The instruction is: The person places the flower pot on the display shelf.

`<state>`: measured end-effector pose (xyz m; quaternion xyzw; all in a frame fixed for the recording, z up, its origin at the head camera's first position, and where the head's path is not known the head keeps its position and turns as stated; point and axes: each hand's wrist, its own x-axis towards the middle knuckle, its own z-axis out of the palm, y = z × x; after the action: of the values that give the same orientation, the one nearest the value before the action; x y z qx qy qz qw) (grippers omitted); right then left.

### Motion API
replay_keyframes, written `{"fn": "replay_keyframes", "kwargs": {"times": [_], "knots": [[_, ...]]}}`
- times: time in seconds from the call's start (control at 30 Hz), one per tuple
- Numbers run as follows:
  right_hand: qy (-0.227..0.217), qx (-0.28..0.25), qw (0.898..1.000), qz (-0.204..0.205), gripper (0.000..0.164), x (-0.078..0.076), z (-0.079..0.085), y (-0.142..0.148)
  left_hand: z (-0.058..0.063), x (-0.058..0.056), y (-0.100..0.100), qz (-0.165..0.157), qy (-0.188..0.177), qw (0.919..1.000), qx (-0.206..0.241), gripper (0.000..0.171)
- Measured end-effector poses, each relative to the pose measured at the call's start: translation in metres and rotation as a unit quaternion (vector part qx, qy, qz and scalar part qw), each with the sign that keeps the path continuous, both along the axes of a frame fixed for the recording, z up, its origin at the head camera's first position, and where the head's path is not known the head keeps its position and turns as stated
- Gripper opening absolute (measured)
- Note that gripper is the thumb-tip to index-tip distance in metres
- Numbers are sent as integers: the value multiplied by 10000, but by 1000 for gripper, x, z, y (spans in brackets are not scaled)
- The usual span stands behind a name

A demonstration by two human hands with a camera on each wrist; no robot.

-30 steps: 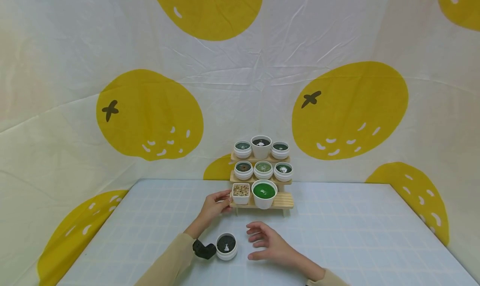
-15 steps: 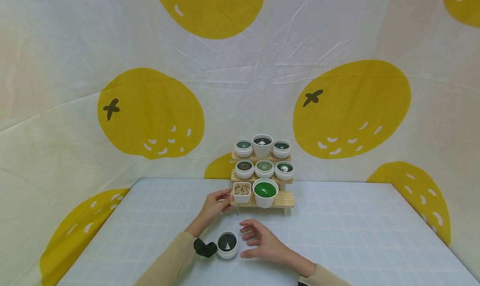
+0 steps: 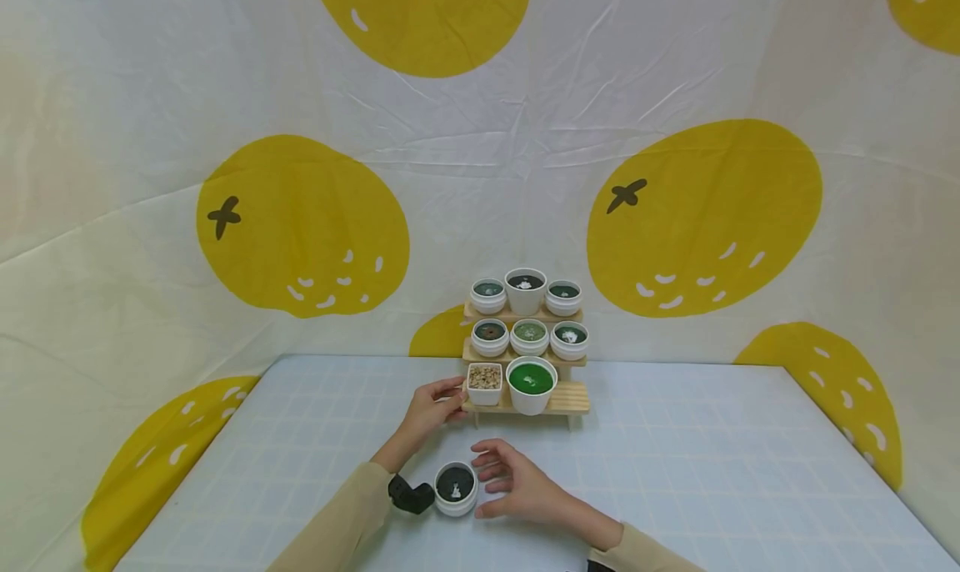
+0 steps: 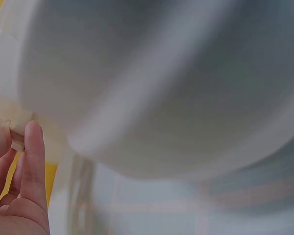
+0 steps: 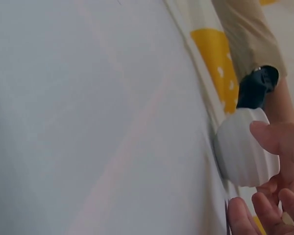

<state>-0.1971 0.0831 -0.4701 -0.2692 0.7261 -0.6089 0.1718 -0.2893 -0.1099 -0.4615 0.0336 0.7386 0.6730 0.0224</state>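
Observation:
My left hand (image 3: pixel 426 413) pinches the left end of the lowest shelf of a three-tier wooden stand (image 3: pixel 568 398). The left wrist view shows thumb and fingertips on its wooden edge (image 4: pixel 18 134), while a blurred white bowl fills most of that picture. That small ribbed white bowl (image 3: pixel 456 507), with dark contents and a white mark, stands on the table near the left wrist. Just right of it is my right hand (image 3: pixel 521 486), fingers spread and loosely bent, thumb apart. In the right wrist view, the thumb overlaps the bowl's side (image 5: pixel 245 149).
On the stand's bottom shelf are a square dish (image 3: pixel 484 395) of chopped bits and a taller green-filled cup (image 3: pixel 531 402). Small bowls line the upper two shelves, with a taller cup (image 3: pixel 524 302) at top middle. A fruit-print cloth (image 3: pixel 510 172) hangs behind the table (image 3: pixel 690 455).
My right hand has moved left, closer to the bowl on the table. My left hand keeps its grip on the stand. The view has shifted slightly.

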Motion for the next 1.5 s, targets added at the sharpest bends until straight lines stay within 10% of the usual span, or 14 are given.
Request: {"fn": "replay_keyframes", "kwargs": {"times": [1.5], "knots": [[-183, 285, 9994, 67, 65, -2, 4, -18, 3, 4, 0, -52, -46, 10000, 13, 38]]}}
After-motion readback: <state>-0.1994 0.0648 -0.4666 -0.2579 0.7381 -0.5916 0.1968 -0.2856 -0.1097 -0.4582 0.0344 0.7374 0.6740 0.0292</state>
